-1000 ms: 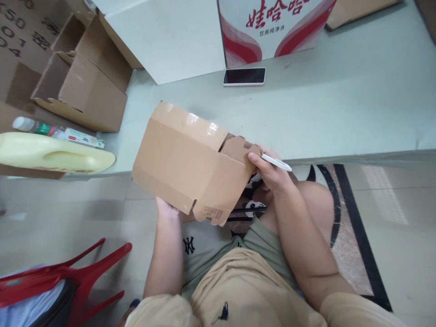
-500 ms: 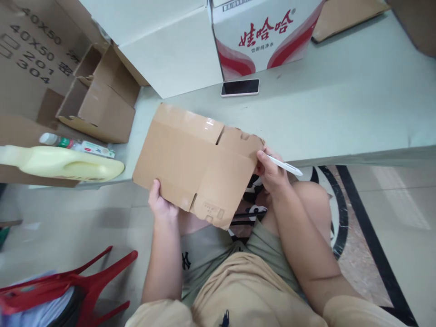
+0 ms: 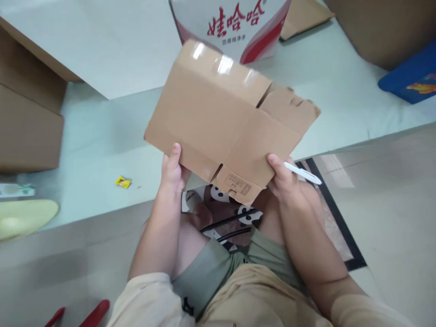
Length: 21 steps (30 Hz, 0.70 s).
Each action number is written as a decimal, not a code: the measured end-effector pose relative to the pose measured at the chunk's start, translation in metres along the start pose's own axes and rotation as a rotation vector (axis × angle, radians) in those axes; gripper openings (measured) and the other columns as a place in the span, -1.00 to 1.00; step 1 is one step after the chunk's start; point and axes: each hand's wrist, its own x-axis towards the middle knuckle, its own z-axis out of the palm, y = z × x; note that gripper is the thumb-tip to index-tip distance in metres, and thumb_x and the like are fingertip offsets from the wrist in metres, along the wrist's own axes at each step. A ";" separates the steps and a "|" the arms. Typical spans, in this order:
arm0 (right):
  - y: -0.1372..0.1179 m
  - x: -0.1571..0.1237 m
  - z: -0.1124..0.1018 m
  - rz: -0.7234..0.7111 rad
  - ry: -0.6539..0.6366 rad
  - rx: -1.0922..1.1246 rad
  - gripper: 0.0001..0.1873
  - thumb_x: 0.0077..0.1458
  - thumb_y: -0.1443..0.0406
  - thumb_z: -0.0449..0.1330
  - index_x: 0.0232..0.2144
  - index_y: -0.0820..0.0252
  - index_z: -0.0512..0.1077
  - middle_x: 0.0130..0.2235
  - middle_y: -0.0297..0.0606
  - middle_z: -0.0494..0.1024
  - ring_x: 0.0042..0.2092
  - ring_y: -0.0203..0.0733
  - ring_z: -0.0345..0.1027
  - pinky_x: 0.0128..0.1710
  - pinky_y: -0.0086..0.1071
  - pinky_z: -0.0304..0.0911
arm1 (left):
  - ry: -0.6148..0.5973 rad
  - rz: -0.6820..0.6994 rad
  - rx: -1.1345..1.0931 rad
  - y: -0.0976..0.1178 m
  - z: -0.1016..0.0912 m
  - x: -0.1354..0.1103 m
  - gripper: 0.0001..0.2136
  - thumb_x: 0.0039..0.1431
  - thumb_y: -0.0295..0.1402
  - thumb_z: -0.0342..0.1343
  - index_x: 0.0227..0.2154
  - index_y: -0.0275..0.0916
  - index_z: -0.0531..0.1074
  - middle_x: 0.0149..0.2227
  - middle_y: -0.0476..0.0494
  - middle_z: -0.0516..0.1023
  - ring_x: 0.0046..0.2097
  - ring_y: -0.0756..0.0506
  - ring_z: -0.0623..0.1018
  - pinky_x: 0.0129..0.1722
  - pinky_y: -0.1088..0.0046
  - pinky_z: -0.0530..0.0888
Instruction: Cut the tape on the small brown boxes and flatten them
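Between my hands is a flattened cardboard box, brown, with slots and tucked flaps along its right part and shiny tape on its far edge. My left hand grips its near left edge, thumb on top and fingers underneath. At the near right edge, my right hand pinches the cardboard with the thumb on top. A white box cutter or pen-like tool sticks out to the right from that same hand; its exact kind is unclear. The cardboard is tilted above the table edge and my lap.
On the pale green table lies a small yellow wrapper. A white carton with red lettering stands at the back, beside a large white box. Brown boxes and a pale yellow bottle are left; a blue container is right.
The view has swung to the right. The flattened box is raised and pushed farther forward, and my right hand has shifted from its right corner to its near edge. The yellow wrapper now shows.
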 end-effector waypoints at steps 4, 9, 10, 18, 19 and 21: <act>-0.004 0.001 -0.001 -0.069 -0.063 -0.049 -0.50 -0.14 -0.11 0.40 -0.29 0.08 0.46 -0.46 -0.34 0.51 -0.42 -0.18 0.43 -0.51 -0.29 0.36 | -0.083 0.011 -0.078 0.003 0.002 0.009 -0.39 -0.16 0.07 0.44 -0.11 -0.19 0.49 0.00 -0.23 0.62 0.34 -0.35 0.39 0.27 0.08 0.45; -0.019 -0.009 -0.001 0.119 -0.198 -0.078 -0.47 -0.23 -0.14 0.42 -0.52 0.09 0.34 -0.74 -0.60 0.16 -0.77 -0.50 -0.34 -0.82 -0.47 -0.34 | -0.224 -0.105 -0.092 0.004 0.002 0.020 -0.36 -0.16 0.04 0.46 -0.09 -0.28 0.51 -0.08 -0.31 0.63 0.25 -0.42 0.48 0.19 0.04 0.50; -0.022 -0.011 -0.002 0.172 -0.223 -0.073 -0.47 -0.21 -0.16 0.41 -0.53 0.09 0.34 -0.77 -0.62 0.11 -0.77 -0.51 -0.40 -0.81 -0.49 -0.38 | -0.261 -0.105 -0.067 0.003 0.001 0.020 -0.36 -0.14 0.06 0.44 -0.08 -0.28 0.51 -0.07 -0.32 0.63 0.20 -0.40 0.52 0.17 0.07 0.51; -0.048 -0.023 -0.050 0.180 -0.130 -0.070 -0.46 -0.10 -0.19 0.35 -0.33 0.09 0.48 -0.77 -0.72 -0.08 -0.71 -0.53 -0.53 -0.78 -0.57 -0.24 | -0.546 -0.157 0.087 0.007 -0.001 0.002 -0.39 0.08 0.29 0.09 -0.14 -0.18 0.51 -0.20 -0.17 0.59 -0.24 -0.07 0.57 -0.24 0.41 0.49; -0.052 -0.021 -0.057 0.119 -0.072 -0.085 -0.47 -0.12 -0.18 0.36 -0.34 0.08 0.47 -0.76 -0.69 -0.01 -0.71 -0.52 -0.44 -0.78 -0.55 -0.13 | -0.541 -0.153 0.115 0.009 -0.001 0.002 -0.41 0.10 0.27 0.08 -0.15 -0.18 0.51 -0.21 -0.16 0.59 -0.24 -0.06 0.56 -0.22 0.40 0.47; -0.061 -0.013 -0.067 -0.022 0.123 -0.121 -0.49 -0.17 -0.16 0.39 -0.38 0.07 0.43 -0.67 -0.59 0.22 -0.71 -0.51 -0.23 -0.76 -0.51 -0.02 | -0.541 -0.139 0.171 0.011 0.000 0.001 -0.44 0.12 0.24 0.06 -0.18 -0.19 0.51 -0.23 -0.15 0.58 -0.24 -0.06 0.54 -0.19 0.38 0.45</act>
